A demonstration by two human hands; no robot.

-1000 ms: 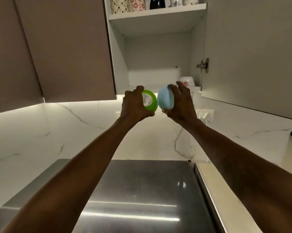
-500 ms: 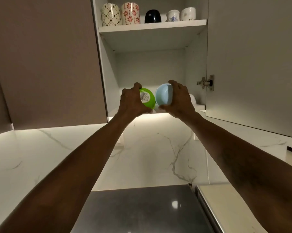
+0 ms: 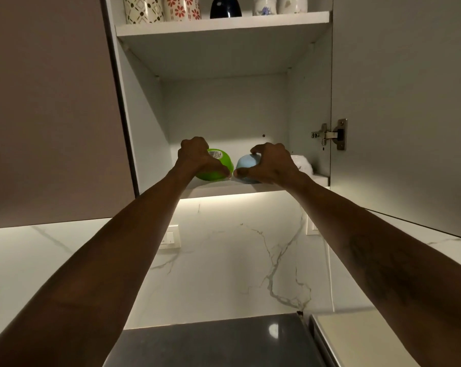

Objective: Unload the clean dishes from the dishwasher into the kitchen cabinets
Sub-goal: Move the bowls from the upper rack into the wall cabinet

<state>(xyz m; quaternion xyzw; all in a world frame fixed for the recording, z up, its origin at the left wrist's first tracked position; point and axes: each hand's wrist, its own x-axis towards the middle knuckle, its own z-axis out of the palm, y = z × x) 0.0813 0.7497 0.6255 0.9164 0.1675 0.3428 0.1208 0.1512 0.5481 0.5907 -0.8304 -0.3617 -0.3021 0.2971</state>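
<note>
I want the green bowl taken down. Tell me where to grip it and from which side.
Grip the green bowl across its rounded outside, fingers over the labelled base and thumb low near the rim, as the left hand does. Come from the front: the blue bowl sits close on its right, and the base faces up and outward.

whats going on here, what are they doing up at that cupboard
A person is putting bowls away in an open cupboard. The left hand grips a green bowl and the right hand grips a blue bowl, side by side at the front of the lower shelf. Neither bowl is let go yet. A white cup sits further right on that shelf, and mugs line the shelf above.
</note>
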